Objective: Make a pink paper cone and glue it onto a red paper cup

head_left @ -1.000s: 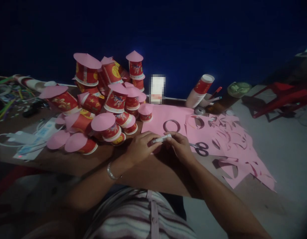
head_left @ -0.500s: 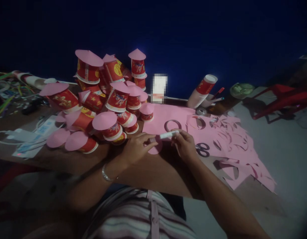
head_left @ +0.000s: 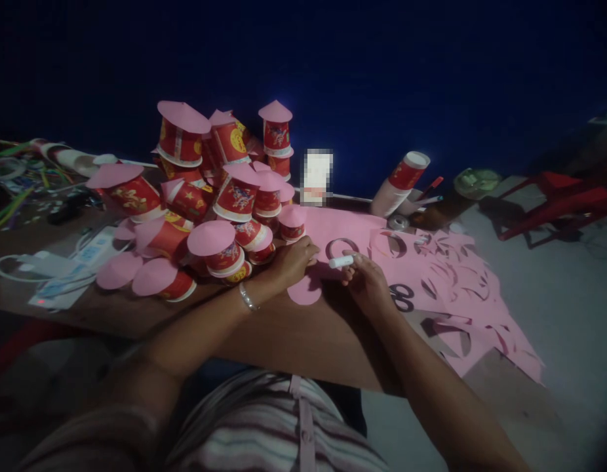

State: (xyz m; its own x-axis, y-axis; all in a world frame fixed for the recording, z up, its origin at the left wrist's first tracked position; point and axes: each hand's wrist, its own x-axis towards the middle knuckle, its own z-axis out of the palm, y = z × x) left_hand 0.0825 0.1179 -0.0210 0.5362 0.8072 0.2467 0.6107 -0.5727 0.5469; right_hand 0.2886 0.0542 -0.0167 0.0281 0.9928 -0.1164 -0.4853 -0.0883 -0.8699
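My right hand [head_left: 367,282] is closed round a small white tube that looks like a glue stick [head_left: 341,261], held above the pink paper and pointing left. My left hand [head_left: 296,262], with a silver bracelet at its wrist, reaches over the table beside the nearest cups; its fingers look loosely apart and nothing shows in them. Below it lies a pink paper disc [head_left: 305,292], partly in shadow. A black-edged roll of tape [head_left: 341,248] rests on the pink sheet [head_left: 343,223] just beyond both hands.
Red paper cups with pink cone tops [head_left: 212,239] are piled on the left. Black-handled scissors [head_left: 402,297] and cut pink scraps [head_left: 468,282] lie to the right. A stack of cups [head_left: 406,177] leans at the back. A power strip [head_left: 70,275] is at far left.
My left hand has moved forward and slightly right, away from the white tube and off the disc. My right hand still holds the tube, which now sits a little farther right.
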